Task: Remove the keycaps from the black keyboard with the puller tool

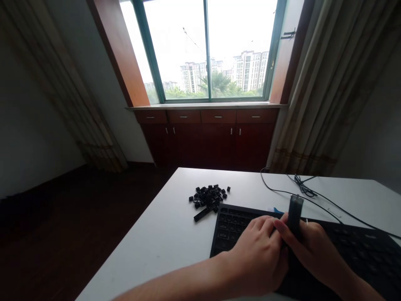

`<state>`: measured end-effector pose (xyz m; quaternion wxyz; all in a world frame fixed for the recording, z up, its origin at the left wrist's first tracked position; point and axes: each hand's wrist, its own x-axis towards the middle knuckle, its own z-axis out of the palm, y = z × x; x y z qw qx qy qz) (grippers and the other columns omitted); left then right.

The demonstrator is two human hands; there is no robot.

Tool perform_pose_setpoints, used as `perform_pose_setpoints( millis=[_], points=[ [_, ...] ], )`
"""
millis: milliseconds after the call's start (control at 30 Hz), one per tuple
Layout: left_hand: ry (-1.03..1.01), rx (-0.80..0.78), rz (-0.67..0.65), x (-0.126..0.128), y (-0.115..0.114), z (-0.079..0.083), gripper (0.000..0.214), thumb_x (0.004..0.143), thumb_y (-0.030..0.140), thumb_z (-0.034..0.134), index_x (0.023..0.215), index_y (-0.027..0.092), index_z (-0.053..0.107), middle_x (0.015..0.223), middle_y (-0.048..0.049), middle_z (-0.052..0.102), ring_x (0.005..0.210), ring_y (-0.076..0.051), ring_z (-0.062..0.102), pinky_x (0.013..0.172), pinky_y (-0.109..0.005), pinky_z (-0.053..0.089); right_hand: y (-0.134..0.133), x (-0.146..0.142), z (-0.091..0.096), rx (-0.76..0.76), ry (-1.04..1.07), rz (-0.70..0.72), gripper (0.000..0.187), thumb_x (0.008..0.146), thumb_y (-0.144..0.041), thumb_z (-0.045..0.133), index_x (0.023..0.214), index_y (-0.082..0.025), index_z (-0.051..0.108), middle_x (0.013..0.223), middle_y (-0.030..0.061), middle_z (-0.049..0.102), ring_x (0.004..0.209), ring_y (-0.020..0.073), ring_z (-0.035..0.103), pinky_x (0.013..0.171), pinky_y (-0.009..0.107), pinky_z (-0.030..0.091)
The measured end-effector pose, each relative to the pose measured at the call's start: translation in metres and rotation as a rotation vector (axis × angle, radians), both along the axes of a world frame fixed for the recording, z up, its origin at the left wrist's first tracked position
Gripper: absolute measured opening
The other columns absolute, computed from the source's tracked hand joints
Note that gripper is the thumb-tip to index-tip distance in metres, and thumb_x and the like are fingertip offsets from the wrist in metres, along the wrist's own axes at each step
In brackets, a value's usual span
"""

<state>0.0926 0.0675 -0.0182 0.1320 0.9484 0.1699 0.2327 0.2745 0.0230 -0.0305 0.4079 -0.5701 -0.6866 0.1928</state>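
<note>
A black keyboard [230, 223] lies on the white table, with keys taken off at least at its left end, where the square sockets show. My right hand [316, 246] is closed round a dark, flat, stick-like handle [295, 215] that stands upright over the keyboard; its lower end is hidden by my hands. My left hand [258, 251] rests over the keyboard against the right one, fingers curled, and what they hold, if anything, is hidden. Left of the keyboard's top corner is a heap of loose black keycaps [209, 195], with a long spacebar cap [202, 215] at its front.
Black cables [305, 190] run across the white table [163, 242] behind the keyboard, one part bundled. A small blue piece [277, 210] shows behind my hands. The table's left edge drops to a dark floor. Beyond stand a red-brown cabinet [203, 142], a window and curtains.
</note>
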Motion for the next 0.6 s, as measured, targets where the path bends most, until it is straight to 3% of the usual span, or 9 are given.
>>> perform_pose_setpoints(
  millis=[167,267,400,500,600],
  points=[
    [-0.015,0.066,-0.026,0.010,-0.002,-0.002,0.063,0.099,0.031,0.042,0.155,0.005,0.026,0.148,-0.0217,0.049,0.140,-0.034,0.044,0.124,-0.047,0.028,0.000,-0.004,-0.004,-0.076,0.102,-0.031,0.030,0.090,-0.052,0.063,0.082,-0.024,0.071,0.072,0.0043,0.076,0.069,0.0303,0.076,0.062,0.031,0.059],
    [0.000,0.061,0.007,0.014,0.000,-0.008,0.068,0.099,0.035,0.043,0.157,0.007,0.020,0.155,-0.0222,0.042,0.145,-0.037,0.040,0.122,-0.052,0.031,-0.001,-0.010,0.000,-0.091,0.227,-0.029,0.032,0.086,-0.055,0.067,0.078,-0.024,0.071,0.075,0.0039,0.076,0.072,0.0307,0.075,0.066,0.031,0.061],
    [0.052,0.079,-0.027,0.014,0.005,-0.020,0.064,0.100,0.042,0.041,0.153,0.007,0.031,0.155,-0.0194,0.044,0.145,-0.035,0.040,0.124,-0.048,0.028,-0.002,-0.012,0.004,-0.109,0.318,0.038,0.040,0.082,-0.057,0.070,0.064,-0.022,0.067,0.063,0.0027,0.070,0.060,0.0264,0.069,0.056,0.029,0.058],
    [0.082,0.142,-0.025,0.013,0.005,-0.025,0.059,0.102,0.041,0.037,0.147,0.004,0.039,0.153,-0.0208,0.045,0.144,-0.034,0.041,0.126,-0.045,0.024,-0.006,-0.008,0.007,-0.191,0.347,0.068,0.046,0.081,-0.058,0.072,0.056,-0.021,0.060,0.051,0.0009,0.061,0.044,0.0180,0.057,0.042,0.024,0.047],
    [0.094,0.178,-0.014,0.012,0.003,-0.022,0.059,0.103,0.044,0.036,0.146,0.003,0.040,0.152,-0.0202,0.047,0.143,-0.034,0.042,0.125,-0.044,0.026,-0.009,0.001,0.011,-0.440,0.329,0.140,0.057,0.085,-0.064,0.064,0.052,-0.020,0.055,0.038,-0.0014,0.048,0.030,0.0091,0.037,0.032,0.021,0.025]
  ],
)
